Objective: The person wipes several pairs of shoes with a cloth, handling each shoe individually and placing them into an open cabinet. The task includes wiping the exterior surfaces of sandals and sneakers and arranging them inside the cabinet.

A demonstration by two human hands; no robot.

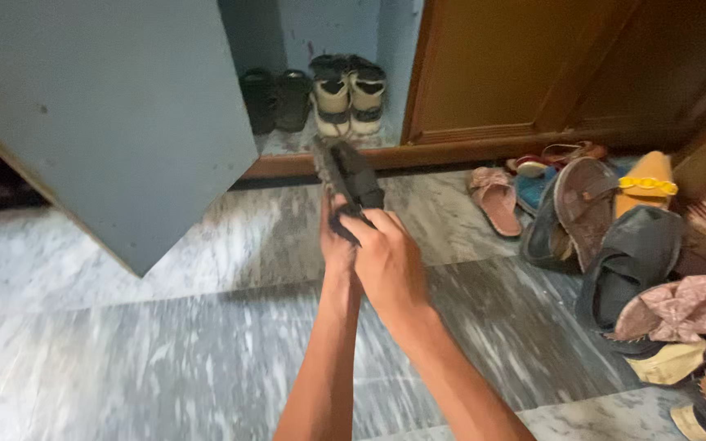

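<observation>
Both hands, left hand [337, 245] and right hand [390, 265], were extended together, clamped on a dark sandal [349, 175]. Forearms converged above the marble floor [165, 343].

The floor [165, 351] is grey-and-white veined marble in large slabs, dimly lit. A pale blue-grey door [116, 114] stands open at the far left edge of the floor, showing a blue-walled recess [320, 33] with a raised marble ledge. To the right runs brown wooden panelling [516, 65] with a moulded wooden skirting [451, 151] along the far edge of the floor, turning at the right corner.
</observation>
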